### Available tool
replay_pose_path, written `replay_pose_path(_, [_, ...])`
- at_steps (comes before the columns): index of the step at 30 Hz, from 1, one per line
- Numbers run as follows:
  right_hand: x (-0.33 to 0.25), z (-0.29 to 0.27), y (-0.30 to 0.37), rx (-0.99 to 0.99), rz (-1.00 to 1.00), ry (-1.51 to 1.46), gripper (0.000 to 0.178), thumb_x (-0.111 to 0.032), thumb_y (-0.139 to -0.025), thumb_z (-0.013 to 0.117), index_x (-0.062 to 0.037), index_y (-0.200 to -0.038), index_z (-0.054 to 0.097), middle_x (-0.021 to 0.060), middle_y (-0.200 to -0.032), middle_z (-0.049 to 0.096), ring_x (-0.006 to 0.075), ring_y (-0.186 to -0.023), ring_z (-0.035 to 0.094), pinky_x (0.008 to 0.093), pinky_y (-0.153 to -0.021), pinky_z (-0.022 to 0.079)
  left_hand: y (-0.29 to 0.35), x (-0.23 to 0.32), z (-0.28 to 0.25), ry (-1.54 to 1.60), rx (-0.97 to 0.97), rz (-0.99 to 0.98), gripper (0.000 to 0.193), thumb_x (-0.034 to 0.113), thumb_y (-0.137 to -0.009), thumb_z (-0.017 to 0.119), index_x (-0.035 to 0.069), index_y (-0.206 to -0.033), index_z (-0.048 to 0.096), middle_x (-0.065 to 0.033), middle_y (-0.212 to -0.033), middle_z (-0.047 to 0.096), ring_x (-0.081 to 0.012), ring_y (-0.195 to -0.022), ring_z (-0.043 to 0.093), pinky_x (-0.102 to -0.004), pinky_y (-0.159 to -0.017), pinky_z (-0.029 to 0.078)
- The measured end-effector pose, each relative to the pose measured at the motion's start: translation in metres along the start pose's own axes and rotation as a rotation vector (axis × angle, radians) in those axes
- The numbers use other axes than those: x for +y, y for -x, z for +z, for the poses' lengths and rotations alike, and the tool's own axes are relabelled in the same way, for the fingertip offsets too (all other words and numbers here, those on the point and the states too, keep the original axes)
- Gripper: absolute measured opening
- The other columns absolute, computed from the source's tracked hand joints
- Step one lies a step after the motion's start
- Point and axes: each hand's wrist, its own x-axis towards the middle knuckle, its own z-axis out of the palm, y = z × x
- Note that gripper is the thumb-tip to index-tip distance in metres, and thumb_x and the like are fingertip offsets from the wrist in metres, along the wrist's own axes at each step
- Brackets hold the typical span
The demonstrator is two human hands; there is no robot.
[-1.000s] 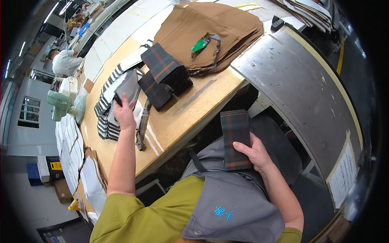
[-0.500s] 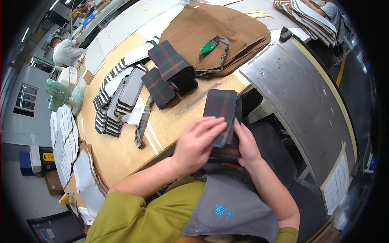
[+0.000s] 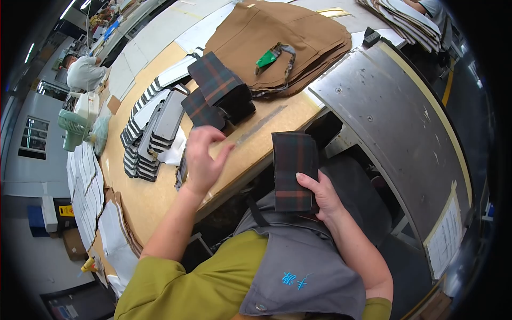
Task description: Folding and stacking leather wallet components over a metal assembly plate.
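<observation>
In my right hand (image 3: 322,193) is a thick stack of dark plaid fabric pieces (image 3: 294,165), held upright over my lap with the thumb across its front. My left hand (image 3: 205,160) is raised over the table edge, fingers apart and slightly curled, with nothing in it. Just beyond that hand, two more plaid stacks lie on the table: a tall one (image 3: 217,80) and a lower one (image 3: 201,111) against it. Left of them is a fanned pile of white and grey pieces with black-striped edges (image 3: 154,120). A crumpled fabric strip (image 3: 181,173) is partly hidden by my left wrist.
Large brown panels (image 3: 266,32) are piled at the back, with a green-tagged strip (image 3: 269,57) on top. A metal-topped stand (image 3: 394,122) is on my right. White sheets (image 3: 85,192) hang at the left edge, near a green fan (image 3: 73,125). A person (image 3: 85,72) sits far left.
My left hand has left the held stack and moved left and up toward the plaid piles on the table. The held stack now sits squared up in my right hand alone.
</observation>
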Motion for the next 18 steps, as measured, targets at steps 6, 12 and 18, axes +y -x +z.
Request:
replay_pose_path(6, [0.004, 0.0, -0.001, -0.032, 0.052, 0.079, 0.051, -0.023, -0.087, 0.077, 0.0007, -0.126, 0.053, 0.011, -0.116, 0.064, 0.0167, -0.103, 0.064, 0.0326, -0.088, 0.056, 0.003, -0.069, 0.027, -0.11, 0.123, -0.066, 0.035, 0.009, -0.081, 0.075, 0.002, -0.112, 0.062, -0.0147, -0.115, 0.066, -0.0345, -0.109, 0.061, -0.0402, -0.096, 0.048])
replay_pose_path(12, [0.006, -0.001, -0.001, -0.023, 0.055, 0.082, 0.051, -0.023, -0.087, 0.077, 0.0006, -0.126, 0.054, 0.0113, -0.117, 0.064, 0.0169, -0.104, 0.065, 0.033, -0.088, 0.056, -0.001, -0.086, 0.02, 0.198, 0.27, -0.277, 0.01, 0.01, -0.094, 0.066, 0.0, -0.098, 0.068, -0.0081, -0.096, 0.071, -0.0188, -0.092, 0.065, -0.0307, -0.081, 0.052])
replay_pose_path(18, [0.009, -0.003, -0.004, -0.029, 0.056, 0.068, 0.049, -0.022, -0.088, 0.076, 0.0004, -0.126, 0.054, 0.0114, -0.116, 0.065, 0.0177, -0.103, 0.066, 0.0338, -0.089, 0.057, -0.022, -0.116, -0.034, 0.612, 0.821, -0.435, 0.013, 0.011, -0.101, 0.059, 0.0, -0.096, 0.063, -0.0026, -0.093, 0.066, -0.0071, -0.085, 0.059, -0.0248, -0.077, 0.05])
